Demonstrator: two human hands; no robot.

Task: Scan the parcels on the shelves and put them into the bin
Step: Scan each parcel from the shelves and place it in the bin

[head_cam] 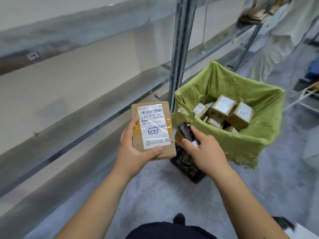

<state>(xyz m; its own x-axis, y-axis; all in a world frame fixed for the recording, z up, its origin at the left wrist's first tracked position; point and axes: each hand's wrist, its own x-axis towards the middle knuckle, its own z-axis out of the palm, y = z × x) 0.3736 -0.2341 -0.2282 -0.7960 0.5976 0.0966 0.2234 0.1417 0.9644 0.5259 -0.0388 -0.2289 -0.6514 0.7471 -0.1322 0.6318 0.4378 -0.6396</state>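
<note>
My left hand point(136, 149) grips a brown cardboard parcel point(165, 152) from below and the left, its white shipping label with barcode facing up. My right hand point(205, 149) holds a black handheld scanner point(185, 132), index finger on top, its head just right of the parcel's label. The bin point(245, 142), lined with green cloth, stands on the floor to the right and holds several small labelled cardboard boxes point(224, 107).
Grey metal shelves point(72, 104) run along the left, with an upright post point(179, 54) beside the bin. A black crate base point(186, 166) shows under the bin's near corner. Another person in light clothes point(283, 37) stands at the upper right. Grey floor lies below.
</note>
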